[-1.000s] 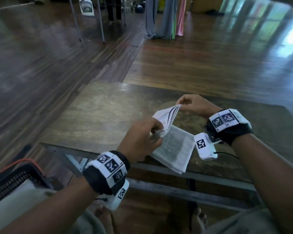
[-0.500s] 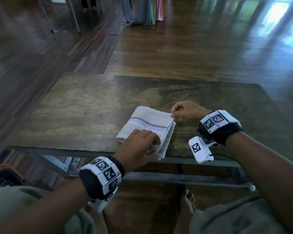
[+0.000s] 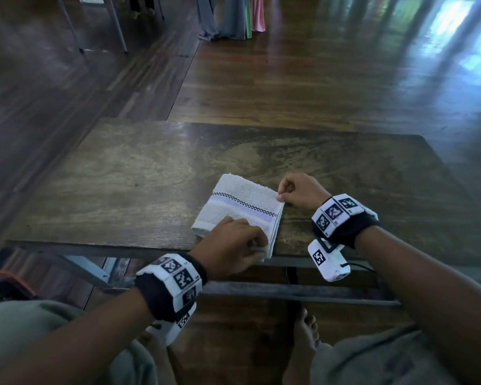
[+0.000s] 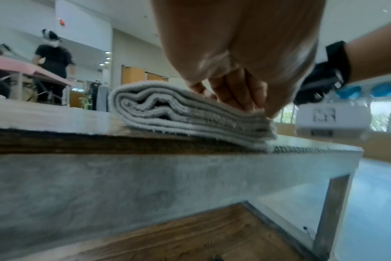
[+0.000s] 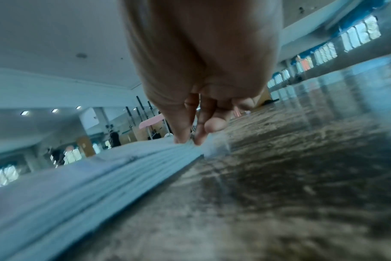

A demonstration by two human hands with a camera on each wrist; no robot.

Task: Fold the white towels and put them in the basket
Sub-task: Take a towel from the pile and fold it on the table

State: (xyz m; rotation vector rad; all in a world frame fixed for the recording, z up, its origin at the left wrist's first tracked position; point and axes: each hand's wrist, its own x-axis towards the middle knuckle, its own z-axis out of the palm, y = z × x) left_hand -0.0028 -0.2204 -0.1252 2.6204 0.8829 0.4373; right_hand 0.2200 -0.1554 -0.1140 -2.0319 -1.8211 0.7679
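White terry cloth, one towel point(image 3: 240, 208), lies folded into a layered rectangle on the wooden bench point(image 3: 128, 173), close to its near edge. A chequered band with a pale violet stripe crosses its top face. The left wrist view shows several layers stacked, rounded fold at the left, loose edges at the right.

Left hand point(image 3: 231, 245): resting over the near right corner of the towel, fingers point(image 4: 239, 91) curled down with the thumb closing on the stacked edges, so that corner is pinched.

Right hand point(image 3: 300, 191): at the far right corner, thumb and fingers point(image 5: 200, 123) brought together on the edge layers, a light pinch; the other fingers are tucked.

Basket point(image 3: 3, 284): only a dark, orange-rimmed corner shows at the lower left, below bench level and well apart from the towel. Its contents cannot be told.

Assessment: the folding of this towel appears finished or at its last squaring; both hands sit on the open-edge side, aligning the layers. No other towels are visible on the bench.

Next move, in my judgement: lift the bundle with the layers kept clamped so it does not spring open, carry it left and down, and set it flat in the basket.
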